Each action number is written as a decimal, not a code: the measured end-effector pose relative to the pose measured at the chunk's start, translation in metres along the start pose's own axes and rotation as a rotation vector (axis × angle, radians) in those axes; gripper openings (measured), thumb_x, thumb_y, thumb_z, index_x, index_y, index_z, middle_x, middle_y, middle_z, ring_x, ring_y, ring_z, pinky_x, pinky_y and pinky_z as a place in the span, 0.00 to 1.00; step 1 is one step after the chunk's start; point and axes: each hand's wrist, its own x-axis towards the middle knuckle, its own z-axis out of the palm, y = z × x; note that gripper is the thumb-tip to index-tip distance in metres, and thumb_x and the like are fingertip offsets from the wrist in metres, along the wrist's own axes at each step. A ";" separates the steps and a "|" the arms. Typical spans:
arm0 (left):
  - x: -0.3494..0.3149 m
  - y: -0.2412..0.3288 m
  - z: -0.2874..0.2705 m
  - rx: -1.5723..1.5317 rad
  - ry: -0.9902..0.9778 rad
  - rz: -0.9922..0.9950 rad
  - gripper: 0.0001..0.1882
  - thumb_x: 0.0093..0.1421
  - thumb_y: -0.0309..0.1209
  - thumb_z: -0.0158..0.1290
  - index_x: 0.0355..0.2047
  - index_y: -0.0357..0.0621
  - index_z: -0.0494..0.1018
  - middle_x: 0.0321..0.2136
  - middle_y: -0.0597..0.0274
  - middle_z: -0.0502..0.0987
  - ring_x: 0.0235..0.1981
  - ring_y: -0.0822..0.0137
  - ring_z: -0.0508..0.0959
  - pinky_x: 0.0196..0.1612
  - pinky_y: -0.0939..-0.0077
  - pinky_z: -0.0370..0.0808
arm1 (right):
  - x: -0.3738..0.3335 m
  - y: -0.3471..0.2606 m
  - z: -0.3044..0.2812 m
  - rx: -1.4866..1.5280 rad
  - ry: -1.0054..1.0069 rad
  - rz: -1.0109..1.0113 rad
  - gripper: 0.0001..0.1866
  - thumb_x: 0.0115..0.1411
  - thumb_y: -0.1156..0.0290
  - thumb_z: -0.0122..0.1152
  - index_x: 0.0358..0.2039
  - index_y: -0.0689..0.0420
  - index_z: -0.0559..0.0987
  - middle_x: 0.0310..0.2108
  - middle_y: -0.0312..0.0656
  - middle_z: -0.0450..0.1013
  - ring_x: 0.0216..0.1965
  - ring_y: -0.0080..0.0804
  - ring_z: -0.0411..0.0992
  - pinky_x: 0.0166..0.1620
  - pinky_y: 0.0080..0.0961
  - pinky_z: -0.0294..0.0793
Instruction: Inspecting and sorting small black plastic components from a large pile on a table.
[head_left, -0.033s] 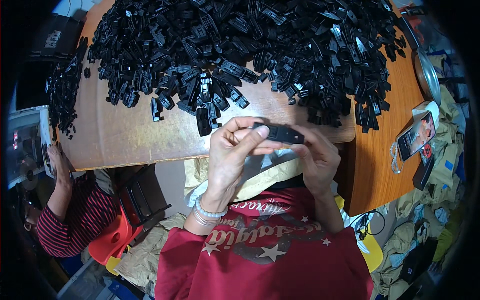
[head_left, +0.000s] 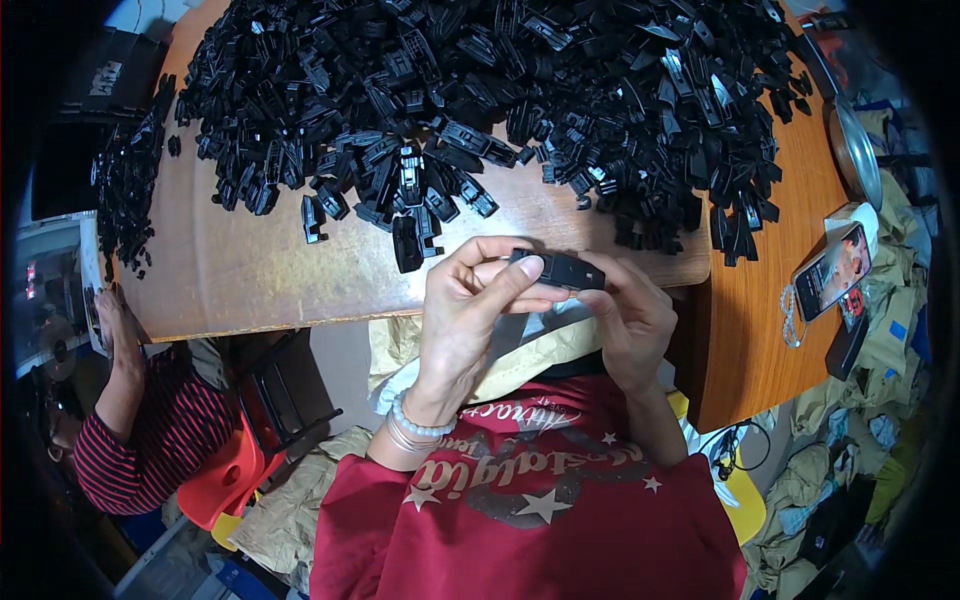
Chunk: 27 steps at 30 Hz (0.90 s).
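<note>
A small, elongated black plastic part point(head_left: 565, 270) is held level between my two hands, just off the table's front edge. My left hand point(head_left: 480, 290) is closed on its left end, thumb on top and fingers behind. At the right end, my right hand point(head_left: 632, 318) grips it between thumb and fingers, which partly cover that end. On the table point(head_left: 260, 265) beyond lies a large heap of similar black plastic parts point(head_left: 400, 90). A few loose pieces point(head_left: 408, 243) sit at the heap's near edge, close to my left hand.
A lit phone point(head_left: 835, 270) with a beaded strap leans on a stand at the right. Behind it is a round metal dish point(head_left: 853, 150). At the left, a person in a striped sleeve point(head_left: 150, 440) works beside a smaller black pile point(head_left: 125, 190), near a red chair point(head_left: 225, 475).
The black part has turned slightly in my fingers, and my hands have come a little closer together. The heap looks the same.
</note>
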 end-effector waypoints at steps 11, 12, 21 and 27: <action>-0.017 -0.014 -0.033 -0.474 -0.365 -0.142 0.19 0.55 0.27 0.55 0.43 0.24 0.70 0.39 0.46 0.76 0.41 0.62 0.77 0.49 0.72 0.72 | 0.002 -0.013 -0.014 -0.200 -0.074 -0.511 0.13 0.51 0.79 0.56 0.39 0.63 0.76 0.41 0.49 0.74 0.42 0.38 0.75 0.38 0.25 0.70; -0.015 -0.015 -0.034 -0.508 -0.415 -0.167 0.18 0.55 0.27 0.55 0.43 0.24 0.70 0.39 0.46 0.76 0.40 0.62 0.77 0.48 0.72 0.73 | 0.001 -0.014 -0.014 -0.207 -0.080 -0.515 0.13 0.51 0.79 0.56 0.39 0.62 0.76 0.41 0.50 0.74 0.43 0.39 0.74 0.39 0.25 0.70; -0.007 -0.025 -0.032 -0.557 -0.328 -0.196 0.15 0.56 0.27 0.54 0.40 0.26 0.71 0.35 0.46 0.77 0.35 0.62 0.78 0.43 0.71 0.76 | 0.007 0.000 -0.013 0.051 -0.212 -0.244 0.17 0.49 0.81 0.56 0.43 0.63 0.75 0.45 0.53 0.72 0.48 0.44 0.72 0.51 0.34 0.69; -0.005 -0.037 -0.039 -0.640 -0.389 -0.237 0.16 0.59 0.29 0.51 0.43 0.27 0.70 0.41 0.45 0.75 0.43 0.59 0.76 0.53 0.65 0.70 | 0.007 0.005 -0.013 0.057 -0.243 -0.170 0.16 0.50 0.79 0.56 0.41 0.63 0.76 0.45 0.52 0.72 0.49 0.43 0.71 0.51 0.33 0.69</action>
